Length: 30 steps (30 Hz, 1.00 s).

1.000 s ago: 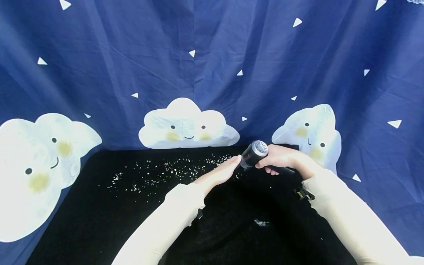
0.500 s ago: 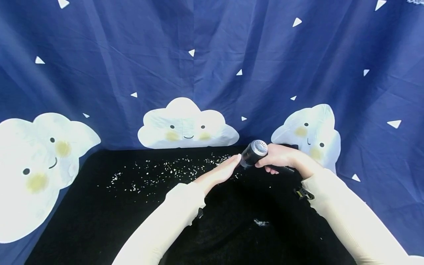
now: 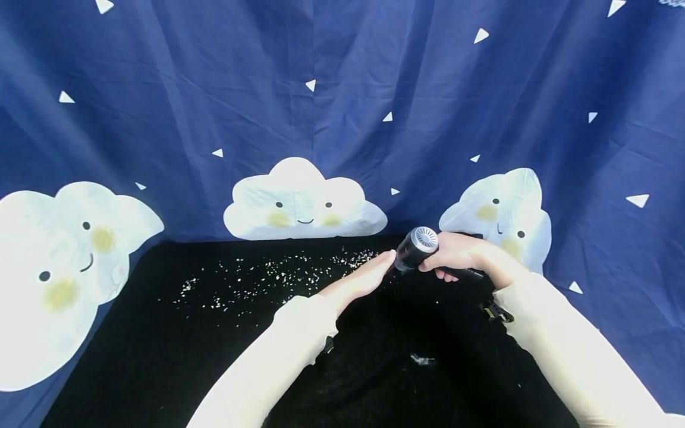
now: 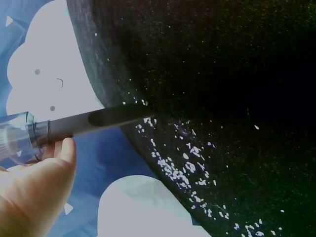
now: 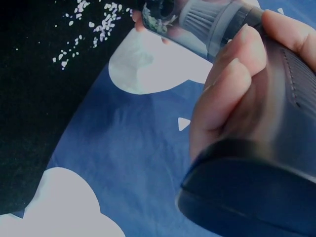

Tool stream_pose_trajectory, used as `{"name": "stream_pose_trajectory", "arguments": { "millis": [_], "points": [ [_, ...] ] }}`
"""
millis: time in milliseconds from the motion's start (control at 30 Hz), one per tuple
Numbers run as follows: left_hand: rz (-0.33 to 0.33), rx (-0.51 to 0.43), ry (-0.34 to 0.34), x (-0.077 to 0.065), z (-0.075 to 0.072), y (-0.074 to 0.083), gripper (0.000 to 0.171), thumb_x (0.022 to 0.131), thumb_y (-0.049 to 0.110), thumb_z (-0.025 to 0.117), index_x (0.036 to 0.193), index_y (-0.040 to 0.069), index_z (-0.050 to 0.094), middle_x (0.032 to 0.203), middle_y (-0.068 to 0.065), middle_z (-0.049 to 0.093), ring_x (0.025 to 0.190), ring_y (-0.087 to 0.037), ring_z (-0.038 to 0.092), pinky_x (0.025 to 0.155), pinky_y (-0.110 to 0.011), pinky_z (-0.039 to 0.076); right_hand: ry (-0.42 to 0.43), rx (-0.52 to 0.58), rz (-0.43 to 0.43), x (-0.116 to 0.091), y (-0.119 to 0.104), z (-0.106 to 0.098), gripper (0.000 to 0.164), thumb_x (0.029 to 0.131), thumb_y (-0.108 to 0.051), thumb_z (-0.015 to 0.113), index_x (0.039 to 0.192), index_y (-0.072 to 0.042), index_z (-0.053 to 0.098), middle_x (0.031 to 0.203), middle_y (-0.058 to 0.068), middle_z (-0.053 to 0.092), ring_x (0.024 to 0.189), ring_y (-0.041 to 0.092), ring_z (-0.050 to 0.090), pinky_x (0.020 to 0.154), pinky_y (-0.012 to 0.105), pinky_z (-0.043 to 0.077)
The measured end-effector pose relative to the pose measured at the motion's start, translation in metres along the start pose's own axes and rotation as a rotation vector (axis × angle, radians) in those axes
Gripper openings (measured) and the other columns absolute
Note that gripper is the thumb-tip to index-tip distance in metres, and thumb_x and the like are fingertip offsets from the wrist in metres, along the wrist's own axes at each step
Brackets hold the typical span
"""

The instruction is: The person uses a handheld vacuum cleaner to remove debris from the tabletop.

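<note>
Currently, white flakes (image 4: 190, 167) lie at eleven o'clock, probably light and easily scattered. At twelve, your left hand (image 3: 365, 277), fingers fairly straight, touches the stiff-looking crevice nozzle (image 4: 74, 126) without wrapping it. Toward one sits the handheld vacuum (image 3: 412, 249), likely light but body-heavy; your right hand (image 3: 456, 252) curls round its handle (image 5: 261, 192), the best hold, sparing the clear dust cup (image 4: 19, 143).

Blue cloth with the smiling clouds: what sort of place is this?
Probably indoors, perhaps a makeshift work corner: the cloud-print cloth backs a black surface, white bits lie scattered on it, and the person's right hand holds what looks like a handheld vacuum.
</note>
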<state>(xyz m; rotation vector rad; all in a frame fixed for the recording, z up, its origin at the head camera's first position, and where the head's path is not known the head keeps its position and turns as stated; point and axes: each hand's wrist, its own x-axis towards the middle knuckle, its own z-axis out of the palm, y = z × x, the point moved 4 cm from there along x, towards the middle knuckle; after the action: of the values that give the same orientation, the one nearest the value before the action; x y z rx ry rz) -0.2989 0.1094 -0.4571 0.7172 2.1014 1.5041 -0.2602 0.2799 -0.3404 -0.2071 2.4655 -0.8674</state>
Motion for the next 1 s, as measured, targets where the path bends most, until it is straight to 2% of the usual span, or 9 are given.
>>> {"name": "stream_pose_trajectory", "arguments": {
  "millis": [133, 367, 500, 667, 767, 1000],
  "points": [
    [0.001, -0.007, 0.000, -0.002, 0.001, 0.001, 0.058, 0.110, 0.046, 0.022, 0.150, 0.011, 0.043, 0.147, -0.010, 0.050, 0.135, -0.025, 0.046, 0.113, -0.043, 0.035, -0.014, -0.005, 0.002, -0.001, -0.001, 0.000, 0.029, 0.080, -0.022, 0.076, 0.095, 0.001, 0.065, 0.060, 0.007, 0.061, 0.048, 0.017, 0.058, 0.049, 0.031, 0.053],
    [0.005, -0.034, -0.019, -0.002, 0.000, 0.003, 0.057, 0.110, 0.045, 0.022, 0.149, 0.010, 0.043, 0.145, -0.011, 0.051, 0.135, -0.026, 0.047, 0.112, -0.044, 0.036, -0.017, -0.003, -0.008, -0.003, -0.002, -0.001, 0.027, 0.081, -0.021, 0.075, 0.095, 0.000, 0.065, 0.060, 0.007, 0.061, 0.048, 0.017, 0.058, 0.049, 0.032, 0.053],
    [0.003, 0.011, 0.003, -0.001, -0.004, 0.002, 0.058, 0.109, 0.048, 0.023, 0.150, 0.013, 0.043, 0.146, -0.009, 0.051, 0.136, -0.024, 0.047, 0.113, -0.044, 0.035, -0.007, -0.003, -0.026, -0.001, -0.002, -0.002, 0.027, 0.081, -0.021, 0.075, 0.096, 0.000, 0.066, 0.061, 0.007, 0.061, 0.049, 0.018, 0.059, 0.050, 0.034, 0.054],
    [0.011, 0.041, 0.036, 0.001, -0.009, 0.002, 0.059, 0.109, 0.049, 0.022, 0.150, 0.013, 0.045, 0.148, -0.008, 0.051, 0.138, -0.024, 0.045, 0.114, -0.042, 0.033, 0.006, -0.031, -0.049, 0.005, -0.003, 0.000, 0.023, 0.082, -0.021, 0.075, 0.090, -0.001, 0.066, 0.061, 0.008, 0.061, 0.049, 0.020, 0.060, 0.052, 0.037, 0.055],
    [0.015, 0.039, 0.045, 0.001, -0.011, 0.001, 0.058, 0.109, 0.046, 0.022, 0.149, 0.010, 0.045, 0.148, -0.009, 0.050, 0.138, -0.025, 0.044, 0.115, -0.042, 0.032, 0.006, -0.038, -0.051, 0.009, -0.003, 0.001, 0.022, 0.082, -0.021, 0.075, 0.086, -0.002, 0.066, 0.060, 0.007, 0.061, 0.049, 0.020, 0.059, 0.052, 0.036, 0.055],
    [-0.007, 0.063, 0.056, 0.001, -0.012, 0.000, 0.063, 0.108, 0.051, 0.020, 0.148, 0.010, 0.047, 0.148, -0.009, 0.050, 0.140, -0.024, 0.042, 0.116, -0.044, 0.031, 0.011, -0.048, -0.053, 0.012, -0.002, 0.003, 0.023, 0.081, -0.022, 0.076, 0.086, -0.002, 0.065, 0.060, 0.006, 0.060, 0.050, 0.021, 0.060, 0.049, 0.031, 0.052]
  ]
}}
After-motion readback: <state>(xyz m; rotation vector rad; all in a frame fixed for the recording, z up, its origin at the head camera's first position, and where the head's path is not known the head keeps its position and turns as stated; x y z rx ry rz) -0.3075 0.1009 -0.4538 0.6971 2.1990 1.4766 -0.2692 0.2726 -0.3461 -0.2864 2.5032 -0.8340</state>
